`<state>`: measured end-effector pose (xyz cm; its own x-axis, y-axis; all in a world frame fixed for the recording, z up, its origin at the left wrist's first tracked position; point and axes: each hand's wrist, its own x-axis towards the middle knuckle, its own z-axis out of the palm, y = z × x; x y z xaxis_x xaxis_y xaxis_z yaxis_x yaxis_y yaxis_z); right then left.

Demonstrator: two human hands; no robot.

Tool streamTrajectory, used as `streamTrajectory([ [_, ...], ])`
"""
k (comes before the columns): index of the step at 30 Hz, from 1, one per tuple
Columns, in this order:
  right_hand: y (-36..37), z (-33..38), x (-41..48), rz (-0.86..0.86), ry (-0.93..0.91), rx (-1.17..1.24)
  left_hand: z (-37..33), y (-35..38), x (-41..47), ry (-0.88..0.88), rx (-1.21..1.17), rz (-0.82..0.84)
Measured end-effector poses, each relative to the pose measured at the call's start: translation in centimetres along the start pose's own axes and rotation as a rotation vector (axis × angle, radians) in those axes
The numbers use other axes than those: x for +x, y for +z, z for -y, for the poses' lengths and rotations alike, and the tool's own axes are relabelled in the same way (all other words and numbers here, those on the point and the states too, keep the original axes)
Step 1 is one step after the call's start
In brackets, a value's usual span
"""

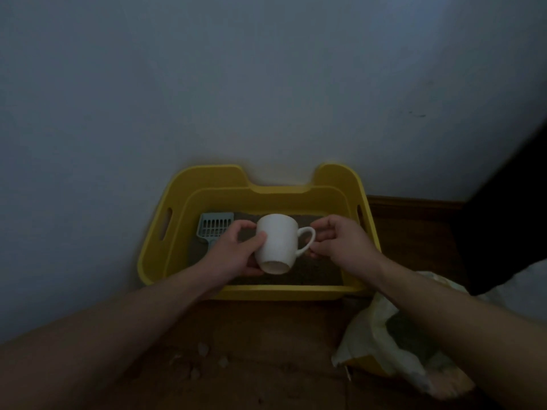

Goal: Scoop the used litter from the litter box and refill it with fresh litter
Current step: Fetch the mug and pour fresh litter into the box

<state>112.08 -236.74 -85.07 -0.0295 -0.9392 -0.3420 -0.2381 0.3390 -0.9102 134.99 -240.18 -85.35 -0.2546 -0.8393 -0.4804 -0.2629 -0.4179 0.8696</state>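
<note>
Your left grip (233, 253) is curled round the left side of the white mug (279, 242), thumb lying across its wall and fingers tucked under it, and your right grip (340, 241) pinches the mug's handle between thumb and fingertips. Between those 2 holds the mug hangs over the middle of the yellow litter box (177, 184), tipped so that its base faces you and its mouth points toward the box's back wall; you cannot tell from here what is inside it. Below it, grey litter (319, 270) covers the floor of the box. The pale blue slotted scoop (214, 226) lies on that litter in the box's back left corner, its handle running under your left grip. The box stands on a wooden floor (266, 335) with its back and left side close against a pale wall (207, 84). Just beside the box's front right corner slumps an open, light-coloured bag (364, 329) with dark litter showing in its mouth, partly crossed by your right forearm. A few pale crumbs (204, 349) lie on the floor in front of the box. To the right of the box is a dark shape (509, 217), too dim to make out.
</note>
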Motion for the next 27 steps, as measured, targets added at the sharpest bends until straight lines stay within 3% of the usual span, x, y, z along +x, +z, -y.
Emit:
streamTrajectory([
  [11,0.3,-0.4,0.2,0.019,-0.045,0.010,-0.5,-0.7,-0.7,0.088,0.053,0.003],
  [18,0.2,-0.8,0.1,-0.026,-0.119,-0.110,-0.9,-0.6,-1.1,0.187,0.115,0.030],
  [27,0.5,-0.7,0.0,-0.031,-0.146,-0.181,-1.0,-0.5,-0.9,0.171,0.164,-0.006],
])
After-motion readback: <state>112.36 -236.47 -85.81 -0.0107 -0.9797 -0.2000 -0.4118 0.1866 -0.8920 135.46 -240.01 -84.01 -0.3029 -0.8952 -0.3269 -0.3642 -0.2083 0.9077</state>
